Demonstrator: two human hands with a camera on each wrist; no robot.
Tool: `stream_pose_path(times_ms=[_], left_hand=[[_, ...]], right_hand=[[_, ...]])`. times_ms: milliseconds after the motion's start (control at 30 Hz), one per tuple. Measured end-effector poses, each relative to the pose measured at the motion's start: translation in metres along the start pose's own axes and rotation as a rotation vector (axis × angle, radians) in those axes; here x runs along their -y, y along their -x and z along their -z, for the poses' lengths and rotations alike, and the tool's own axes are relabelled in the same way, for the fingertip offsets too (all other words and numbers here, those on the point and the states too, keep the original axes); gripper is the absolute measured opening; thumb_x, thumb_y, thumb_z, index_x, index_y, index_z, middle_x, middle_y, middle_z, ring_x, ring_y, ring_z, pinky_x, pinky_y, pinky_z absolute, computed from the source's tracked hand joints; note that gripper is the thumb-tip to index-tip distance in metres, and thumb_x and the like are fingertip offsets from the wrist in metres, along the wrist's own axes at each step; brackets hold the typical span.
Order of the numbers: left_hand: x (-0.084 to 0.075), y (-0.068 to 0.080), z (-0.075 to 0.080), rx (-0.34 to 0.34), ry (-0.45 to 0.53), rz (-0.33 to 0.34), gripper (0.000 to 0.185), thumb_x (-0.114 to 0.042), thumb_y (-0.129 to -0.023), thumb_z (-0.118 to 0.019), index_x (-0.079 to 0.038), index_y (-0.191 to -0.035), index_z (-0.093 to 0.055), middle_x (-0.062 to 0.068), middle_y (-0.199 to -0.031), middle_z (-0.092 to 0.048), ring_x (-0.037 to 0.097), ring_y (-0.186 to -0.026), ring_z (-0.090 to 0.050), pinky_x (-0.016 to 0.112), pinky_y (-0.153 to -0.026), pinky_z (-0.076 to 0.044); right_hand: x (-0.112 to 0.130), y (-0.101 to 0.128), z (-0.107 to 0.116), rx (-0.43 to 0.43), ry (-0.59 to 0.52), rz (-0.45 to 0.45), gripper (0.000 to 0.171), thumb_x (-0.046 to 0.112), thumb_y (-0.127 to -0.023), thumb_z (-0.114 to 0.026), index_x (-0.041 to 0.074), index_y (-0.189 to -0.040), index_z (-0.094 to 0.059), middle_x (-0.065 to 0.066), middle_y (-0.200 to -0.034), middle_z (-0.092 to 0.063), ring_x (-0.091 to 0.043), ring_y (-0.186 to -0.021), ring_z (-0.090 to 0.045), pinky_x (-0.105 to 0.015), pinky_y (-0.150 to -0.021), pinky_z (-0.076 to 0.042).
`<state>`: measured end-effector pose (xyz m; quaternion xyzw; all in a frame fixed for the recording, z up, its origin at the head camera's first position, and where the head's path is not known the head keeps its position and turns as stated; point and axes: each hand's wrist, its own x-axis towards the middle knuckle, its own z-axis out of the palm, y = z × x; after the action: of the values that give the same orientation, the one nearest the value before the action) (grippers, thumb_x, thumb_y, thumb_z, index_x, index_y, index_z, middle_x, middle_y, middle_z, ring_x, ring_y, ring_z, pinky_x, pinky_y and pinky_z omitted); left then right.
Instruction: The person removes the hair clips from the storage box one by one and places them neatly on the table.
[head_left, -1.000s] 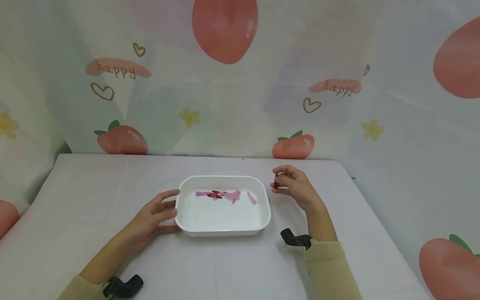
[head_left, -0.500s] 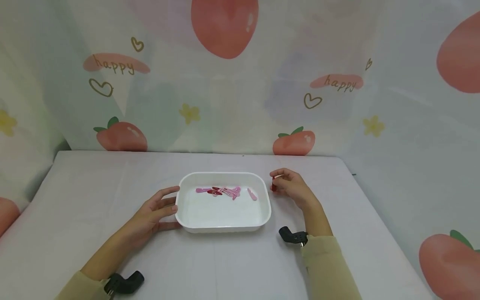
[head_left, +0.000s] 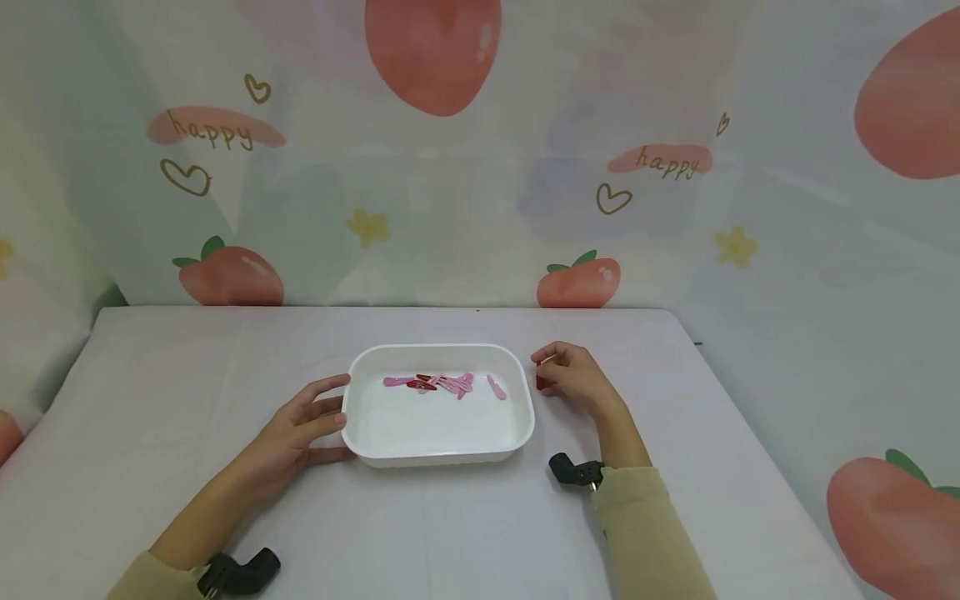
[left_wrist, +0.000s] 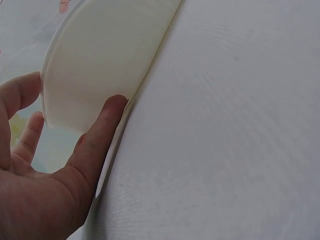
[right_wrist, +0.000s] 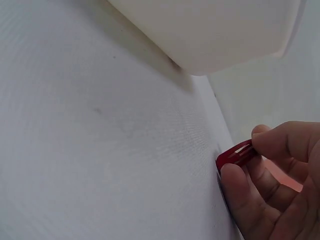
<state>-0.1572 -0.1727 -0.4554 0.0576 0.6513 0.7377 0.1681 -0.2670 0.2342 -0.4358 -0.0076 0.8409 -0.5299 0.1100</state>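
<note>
A white plastic tray [head_left: 438, 429] holds several snap hair clips: pink ones [head_left: 453, 383] bunched with dark red ones [head_left: 422, 384], and a single pink clip [head_left: 497, 387] lying apart on the right. My left hand [head_left: 296, 429] touches the tray's left side with its fingers spread and mostly straight; in the left wrist view the thumb [left_wrist: 107, 120] lies along the outer wall. Just beyond the tray's right side, my right hand [head_left: 573, 375] pinches a red snap hair clip [right_wrist: 235, 154] between thumb and fingers, at or close to the tabletop.
A white cloth covers the table [head_left: 465, 533]. Behind it hangs a printed backdrop [head_left: 450, 192] with peaches, hearts and flowers. Dark cameras are strapped at both wrists, the left one [head_left: 242, 572] and the right one [head_left: 573, 471].
My right hand has come down a little towards the table and slightly nearer the tray, still pinching the red hair clip. The left hand stays at the tray. The head view has shifted slightly.
</note>
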Motion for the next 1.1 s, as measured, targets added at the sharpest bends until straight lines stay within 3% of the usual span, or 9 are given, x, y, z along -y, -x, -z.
stream_pose_path(times_ms=[233, 500, 800, 1100], left_hand=[[-0.002, 0.001, 0.000, 0.015, 0.016, 0.003, 0.055, -0.013, -0.092, -0.055, -0.021, -0.141, -0.030, 0.019, -0.141, -0.028, 0.040, -0.119, -0.044, 0.052, -0.082, -0.048], [0.000, 0.000, 0.000, 0.018, 0.026, -0.006, 0.056, -0.014, -0.091, -0.056, -0.022, -0.140, -0.030, 0.018, -0.141, -0.029, 0.038, -0.118, -0.046, 0.052, -0.082, -0.049], [0.000, 0.000, 0.001, 0.010, 0.038, -0.001, 0.056, -0.012, -0.091, -0.056, -0.022, -0.140, -0.031, 0.017, -0.140, -0.030, 0.038, -0.116, -0.048, 0.052, -0.081, -0.049], [0.001, -0.001, 0.001, 0.002, 0.037, -0.002, 0.056, -0.013, -0.090, -0.058, -0.025, -0.139, -0.033, 0.016, -0.139, -0.032, 0.037, -0.117, -0.048, 0.052, -0.081, -0.049]], right_hand=[[-0.002, 0.001, 0.001, -0.058, 0.183, 0.023, 0.023, 0.010, -0.085, -0.057, 0.004, -0.107, -0.061, -0.012, -0.081, -0.064, -0.023, -0.073, -0.059, -0.028, -0.060, -0.048], [-0.001, 0.002, 0.002, -0.066, 0.223, -0.016, 0.023, 0.014, -0.087, -0.058, 0.006, -0.108, -0.062, -0.011, -0.082, -0.064, -0.021, -0.071, -0.056, -0.027, -0.057, -0.049], [0.001, 0.002, 0.005, -0.042, 0.089, -0.050, 0.027, 0.020, -0.090, -0.056, 0.009, -0.114, -0.061, -0.013, -0.084, -0.059, -0.021, -0.069, -0.054, -0.030, -0.058, -0.049], [0.028, 0.012, 0.000, 0.040, -0.047, 0.006, 0.035, 0.026, -0.089, -0.057, 0.009, -0.120, -0.057, -0.017, -0.102, -0.057, -0.036, -0.091, -0.056, -0.041, -0.074, -0.053]])
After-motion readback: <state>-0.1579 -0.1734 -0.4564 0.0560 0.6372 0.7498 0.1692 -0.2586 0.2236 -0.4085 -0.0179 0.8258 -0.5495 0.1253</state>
